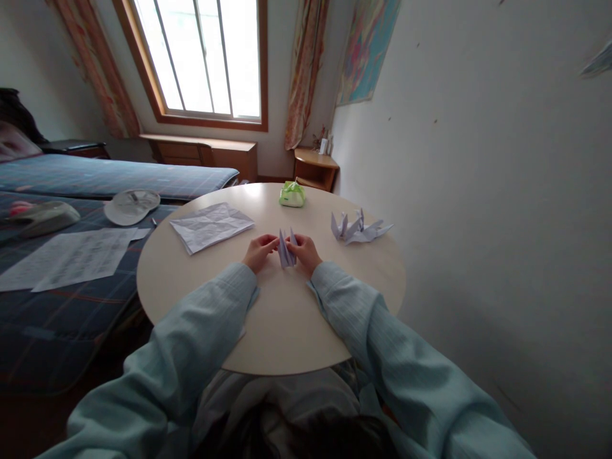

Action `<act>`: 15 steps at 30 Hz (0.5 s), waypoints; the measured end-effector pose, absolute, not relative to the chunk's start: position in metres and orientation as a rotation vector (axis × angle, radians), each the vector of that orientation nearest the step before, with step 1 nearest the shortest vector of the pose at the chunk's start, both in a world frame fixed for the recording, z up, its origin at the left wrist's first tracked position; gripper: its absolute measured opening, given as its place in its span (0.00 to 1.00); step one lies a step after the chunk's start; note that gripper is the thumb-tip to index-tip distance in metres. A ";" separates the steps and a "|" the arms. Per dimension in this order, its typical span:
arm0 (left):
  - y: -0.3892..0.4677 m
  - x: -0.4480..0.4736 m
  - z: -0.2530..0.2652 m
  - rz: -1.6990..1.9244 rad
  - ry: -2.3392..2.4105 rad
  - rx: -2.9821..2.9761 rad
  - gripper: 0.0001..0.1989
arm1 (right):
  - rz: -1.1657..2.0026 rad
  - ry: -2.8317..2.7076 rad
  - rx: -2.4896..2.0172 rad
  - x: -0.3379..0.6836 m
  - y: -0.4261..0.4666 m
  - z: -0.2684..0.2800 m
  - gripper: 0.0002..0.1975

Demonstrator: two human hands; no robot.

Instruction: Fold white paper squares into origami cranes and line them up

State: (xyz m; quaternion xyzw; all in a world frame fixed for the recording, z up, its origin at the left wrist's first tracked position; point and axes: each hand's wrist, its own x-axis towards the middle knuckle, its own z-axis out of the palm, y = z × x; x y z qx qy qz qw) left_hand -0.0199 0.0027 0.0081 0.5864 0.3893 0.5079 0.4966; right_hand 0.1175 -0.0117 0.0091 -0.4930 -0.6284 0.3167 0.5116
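Between both hands, the pale lilac folded paper piece stands upright; left hand and right hand pinch its sides, equally near.

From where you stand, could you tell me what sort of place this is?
Most likely a bedroom or guest room. A bed with a blue cover stands by a curtained window, and both hands fold paper at a small round table beside it.

near table bare | L: paper stack | R: folded cranes
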 end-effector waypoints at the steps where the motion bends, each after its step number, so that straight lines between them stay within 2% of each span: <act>1: 0.002 -0.020 0.008 1.238 0.935 1.420 0.16 | 0.765 -1.511 -1.184 0.117 -0.012 0.009 0.11; 15: 0.002 -0.019 0.009 1.290 0.940 1.420 0.15 | 0.830 -1.466 -1.137 0.116 -0.012 0.007 0.12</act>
